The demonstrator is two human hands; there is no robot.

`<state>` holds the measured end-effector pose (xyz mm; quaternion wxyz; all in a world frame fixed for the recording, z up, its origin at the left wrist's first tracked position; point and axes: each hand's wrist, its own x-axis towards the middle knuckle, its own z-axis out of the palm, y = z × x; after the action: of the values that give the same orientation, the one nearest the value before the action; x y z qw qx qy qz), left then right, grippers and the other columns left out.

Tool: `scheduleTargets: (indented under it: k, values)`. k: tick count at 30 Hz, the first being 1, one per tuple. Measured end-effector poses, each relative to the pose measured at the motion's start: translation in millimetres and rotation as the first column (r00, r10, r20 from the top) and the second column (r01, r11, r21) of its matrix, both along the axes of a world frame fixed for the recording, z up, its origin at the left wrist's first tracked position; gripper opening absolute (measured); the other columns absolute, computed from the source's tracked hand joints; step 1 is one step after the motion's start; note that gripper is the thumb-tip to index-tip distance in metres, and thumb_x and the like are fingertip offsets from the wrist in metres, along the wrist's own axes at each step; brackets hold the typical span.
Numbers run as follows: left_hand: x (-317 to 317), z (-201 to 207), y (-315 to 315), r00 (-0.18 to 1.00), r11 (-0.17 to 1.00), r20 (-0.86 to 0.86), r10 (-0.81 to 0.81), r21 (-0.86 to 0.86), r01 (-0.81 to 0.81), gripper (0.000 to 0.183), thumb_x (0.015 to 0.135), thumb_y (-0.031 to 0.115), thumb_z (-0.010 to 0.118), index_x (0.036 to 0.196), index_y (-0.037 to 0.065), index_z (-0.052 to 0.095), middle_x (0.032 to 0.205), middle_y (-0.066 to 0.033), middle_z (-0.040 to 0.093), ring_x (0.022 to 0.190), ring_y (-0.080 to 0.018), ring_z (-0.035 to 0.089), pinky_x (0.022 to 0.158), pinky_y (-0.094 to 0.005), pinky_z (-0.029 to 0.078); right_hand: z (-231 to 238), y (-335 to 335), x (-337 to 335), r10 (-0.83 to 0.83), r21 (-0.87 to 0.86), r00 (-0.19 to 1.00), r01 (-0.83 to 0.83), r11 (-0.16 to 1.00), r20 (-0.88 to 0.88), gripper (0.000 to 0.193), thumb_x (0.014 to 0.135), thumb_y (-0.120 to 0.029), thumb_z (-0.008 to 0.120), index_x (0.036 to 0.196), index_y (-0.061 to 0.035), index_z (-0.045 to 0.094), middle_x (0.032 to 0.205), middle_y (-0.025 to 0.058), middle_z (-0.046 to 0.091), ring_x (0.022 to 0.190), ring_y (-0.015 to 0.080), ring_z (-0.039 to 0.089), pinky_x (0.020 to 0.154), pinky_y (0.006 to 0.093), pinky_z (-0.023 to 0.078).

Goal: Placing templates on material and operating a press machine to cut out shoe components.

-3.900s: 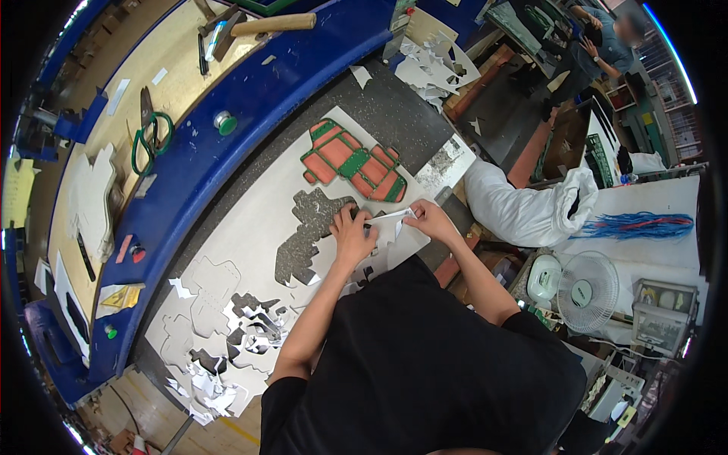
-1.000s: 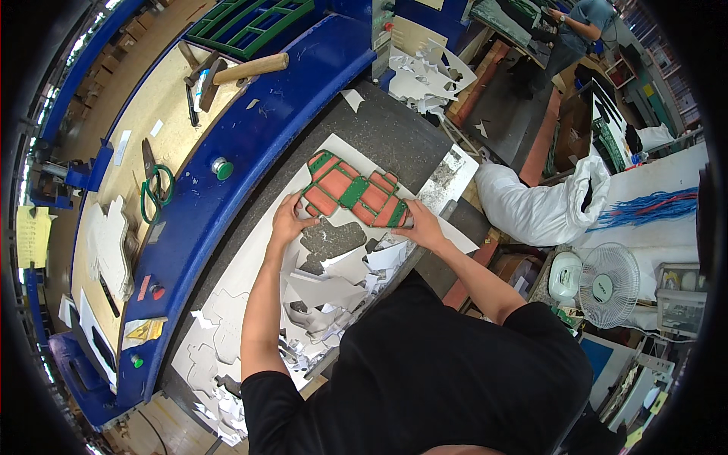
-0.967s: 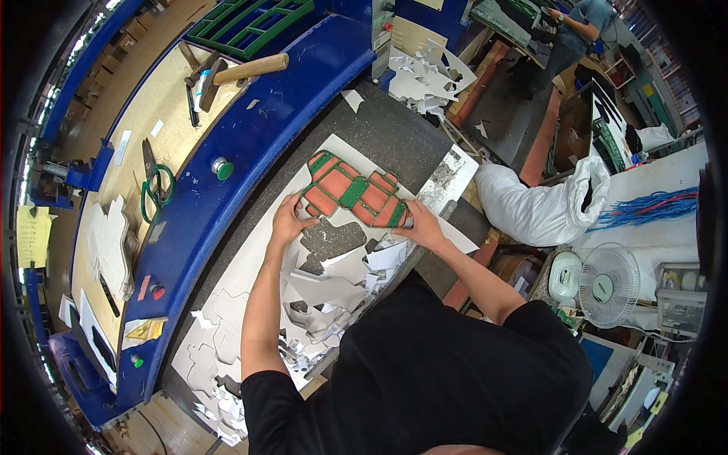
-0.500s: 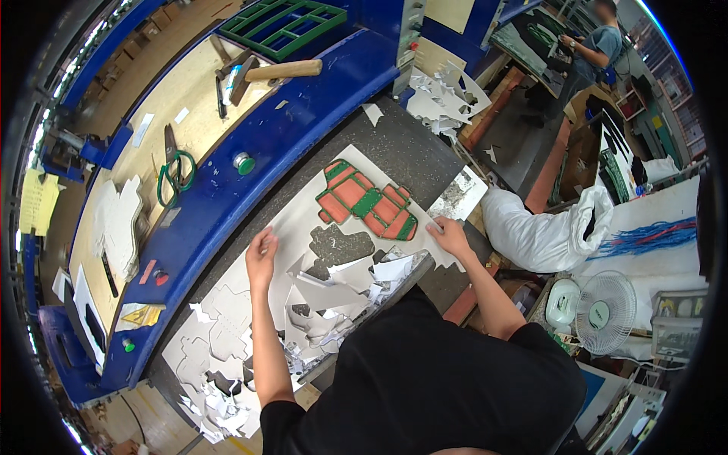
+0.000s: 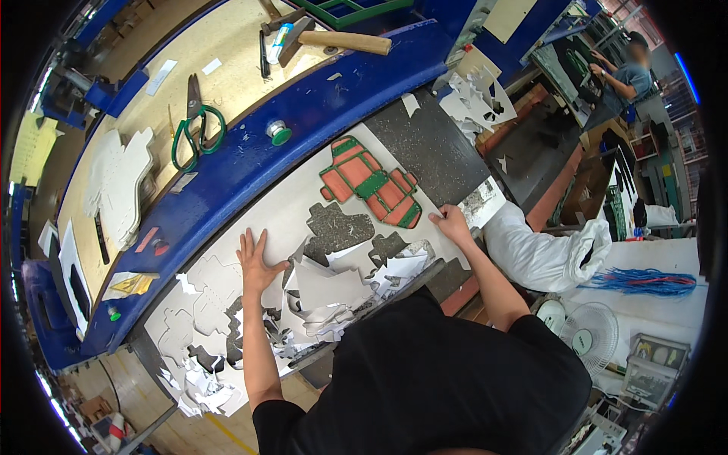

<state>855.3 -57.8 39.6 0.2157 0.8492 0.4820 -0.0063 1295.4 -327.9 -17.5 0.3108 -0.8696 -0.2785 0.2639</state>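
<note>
A large pale board sheet [image 5: 284, 201] lies across the dark work surface. On its far right part rests a cutting die [image 5: 370, 184] with red foam and green edges. My left hand [image 5: 259, 262] lies on the sheet with fingers spread, left of a die-shaped hole. My right hand [image 5: 453, 224] is at the sheet's right edge, right of the die, its thumb and fingers pinched on the edge. Torn white scraps [image 5: 334, 296] are heaped on the near side, beside my left forearm. Several cut outlines [image 5: 216, 292] show in the sheet left of my left hand.
Beyond the sheet runs a blue machine beam [image 5: 243, 144] with green knobs. Scissors [image 5: 199, 129], a hammer [image 5: 345, 41] and stacked cut pieces [image 5: 125, 178] lie on the wooden ledge. A white sack [image 5: 542, 246] and a fan [image 5: 588, 337] stand at right. Another person [image 5: 629, 80] works far right.
My left hand has gone from raised and half-curled to spread on the sheet. My right hand remains at the sheet's right edge. The whole view has shifted.
</note>
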Motion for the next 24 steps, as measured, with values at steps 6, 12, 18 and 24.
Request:
scheduleTargets:
  k: [6, 12, 18, 24]
  values:
    - [-8, 2, 0, 0.992, 0.999, 0.122, 0.012, -0.033, -0.008, 0.092, 0.063, 0.033, 0.09, 0.144, 0.018, 0.05, 0.162, -0.0154, 0.021, 0.151, -0.0346, 0.013, 0.119, -0.0591, 0.011, 1, 0, 4, 0.038, -0.064, 0.999, -0.04, 0.997, -0.03, 0.039, 0.08, -0.03, 0.078, 0.072, 0.002, 0.057, 0.062, 0.0163, 0.056, 0.059, 0.0249, 0.058, 0.059, 0.041, 0.045]
    - [5, 61, -33, 0.773, 0.92, 0.534, 0.343, -0.024, -0.391, 0.036, 0.082, 0.014, 0.077, 0.116, 0.005, 0.069, 0.129, -0.018, 0.062, 0.124, -0.0295, 0.057, 0.106, -0.0415, 0.041, 1, -14, 6, 0.045, -0.133, 0.999, -0.047, 0.99, -0.018, 0.04, 0.079, -0.033, 0.078, 0.072, 0.0018, 0.058, 0.064, 0.0151, 0.058, 0.06, 0.0265, 0.059, 0.06, 0.0413, 0.046]
    - [82, 112, -175, 0.756, 0.79, 0.625, 0.194, -0.557, 0.257, 0.026, 0.094, 0.016, 0.065, 0.118, 0.006, 0.067, 0.114, -0.0115, 0.069, 0.099, -0.0214, 0.066, 0.091, -0.0325, 0.05, 25, -2, 20, 0.228, -0.313, 0.971, -0.196, 0.929, 0.068, 0.041, 0.077, -0.038, 0.078, 0.077, 0.0009, 0.064, 0.07, 0.0178, 0.064, 0.071, 0.0351, 0.066, 0.068, 0.0448, 0.052]
    - [95, 3, -222, 0.886, 0.674, 0.427, 0.18, -0.71, 0.205, 0.044, 0.101, 0.034, 0.053, 0.13, 0.001, 0.059, 0.131, -0.0177, 0.061, 0.124, -0.0324, 0.056, 0.106, -0.0383, 0.041, 79, 67, -2, 0.317, 0.027, 0.847, -0.362, 0.932, 0.427, 0.034, 0.081, -0.037, 0.072, 0.082, -0.003, 0.068, 0.093, 0.0174, 0.068, 0.094, 0.0357, 0.065, 0.078, 0.047, 0.052]
